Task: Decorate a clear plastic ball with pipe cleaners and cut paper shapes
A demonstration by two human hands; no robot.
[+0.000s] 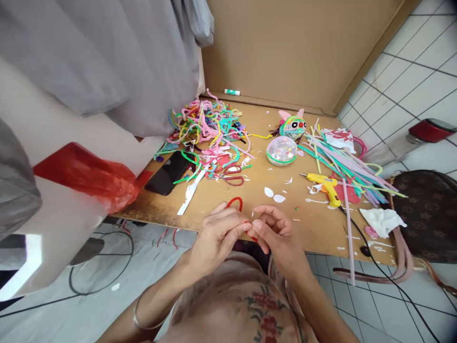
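A red pipe cleaner [236, 199] runs between my two hands above the table's front edge, one bend looping up behind the fingers. My left hand [220, 232] pinches it between thumb and fingertips. Close beside, my right hand [278, 233] has thumb and fingertips together on its other end, where a short red piece shows. Much of the strand is hidden by the fingers. Just beyond the hands lie two white paper ovals [274, 195] and red-handled scissors [233, 180].
A pipe cleaner heap [210, 126] and black phone [167, 174] lie left. A clear ball [282, 151] and decorated animal head [293, 126] stand at the back. A yellow glue gun [326, 186], pastel pipe cleaners [342, 155] and brown bag [424, 214] are right; red plastic bag [93, 174] left.
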